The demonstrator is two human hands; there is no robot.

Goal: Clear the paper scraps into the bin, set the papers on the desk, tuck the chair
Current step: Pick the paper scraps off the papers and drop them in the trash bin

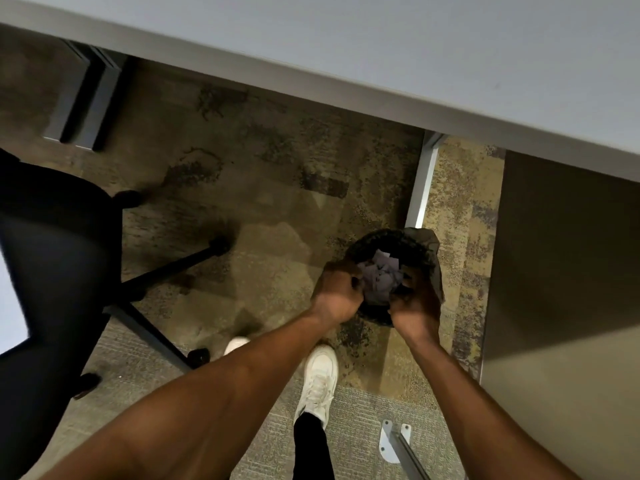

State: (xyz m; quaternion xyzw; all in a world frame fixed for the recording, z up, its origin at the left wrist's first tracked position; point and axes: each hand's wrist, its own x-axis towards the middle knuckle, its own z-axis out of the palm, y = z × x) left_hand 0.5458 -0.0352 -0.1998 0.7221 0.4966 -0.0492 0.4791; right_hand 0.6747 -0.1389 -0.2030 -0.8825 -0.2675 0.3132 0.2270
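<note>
A small bin [427, 252] with a black liner stands on the carpet beside the desk leg [423, 181]. Pale paper scraps [381, 277] sit bunched in its mouth. My left hand [337, 294] and my right hand [415, 308] are over the near rim, fingers curled in against the scraps from both sides. The grey desk [381, 46] top crosses the upper view. A black office chair [48, 258] stands pulled out at the left, its wheeled base [166, 271] spread toward the bin. A white sheet [10, 303] shows at the left edge by the seat.
A tall beige panel [561, 271] stands right of the bin. A dark desk support [86, 98] is at the upper left. My white shoes [320, 382] are on the carpet below the hands, and a metal foot plate [393, 441] lies near the bottom.
</note>
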